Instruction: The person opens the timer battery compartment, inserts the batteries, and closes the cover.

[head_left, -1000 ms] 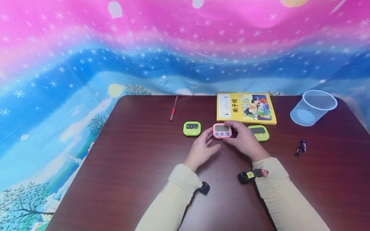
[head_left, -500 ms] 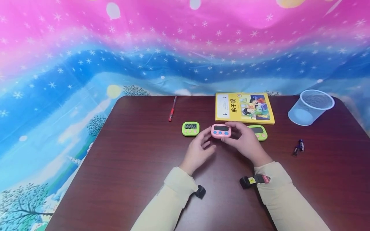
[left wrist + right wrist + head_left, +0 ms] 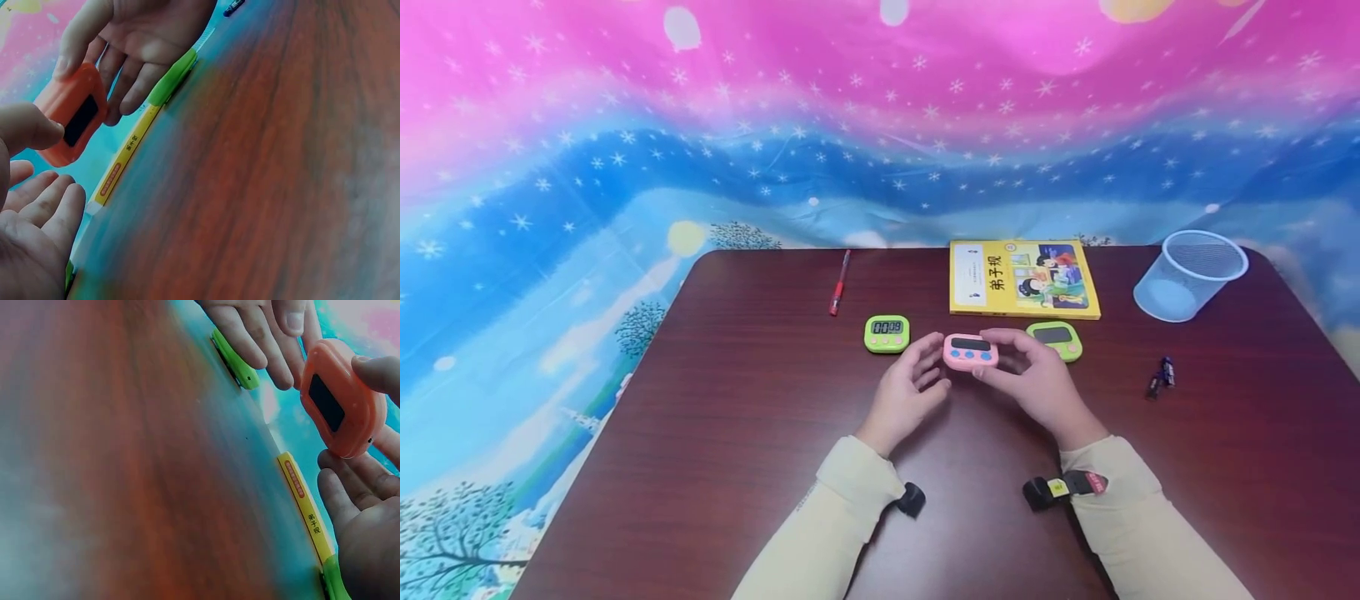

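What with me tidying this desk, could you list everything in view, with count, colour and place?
Rounded pink plastic timer: 1, pink with blue buttons, in the right hand
Rounded green plastic timers: 2, green with pink buttons, one beyond the left hand, one partly behind the right
Yellow paperback book: 1, yellow, far centre
Slim red pen: 1, red, far left
Pale blue mesh basket: 1, pale blue, far right
Small dark cylinders, probably batteries: 2, dark, right side
Brown wood-look table: 1, reddish brown, underneath
Snowflake-patterned cloth: 1, pink and blue, behind the table
Cream sleeves: 2, cream, lower foreground
Black wrist devices: 2, black, at the cuffs
Hands: 2, bare, centre
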